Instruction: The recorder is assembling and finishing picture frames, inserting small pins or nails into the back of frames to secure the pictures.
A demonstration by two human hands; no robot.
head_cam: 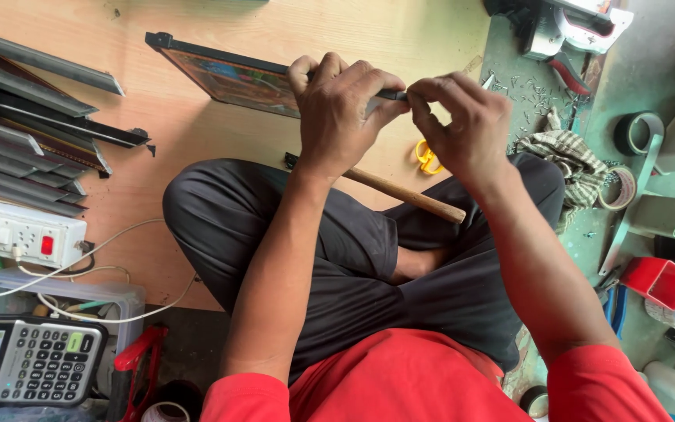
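Note:
I sit cross-legged on a wooden board. My left hand (341,109) grips the near edge of a dark framed picture (228,78) that stands tilted on the board. My right hand (462,125) pinches the same black frame edge at its right end, fingertips touching those of the left hand. A wooden-handled tool (408,195) lies across my right knee, below both hands. Its head is hidden behind my left wrist.
Dark frame mouldings (33,148) are stacked at the left, beside a white power strip (25,234) and a calculator (33,359). Yellow scissors (429,156), a checked cloth (564,156), tape rolls (638,133), red box (658,281) and a stapler tool (572,27) lie at right.

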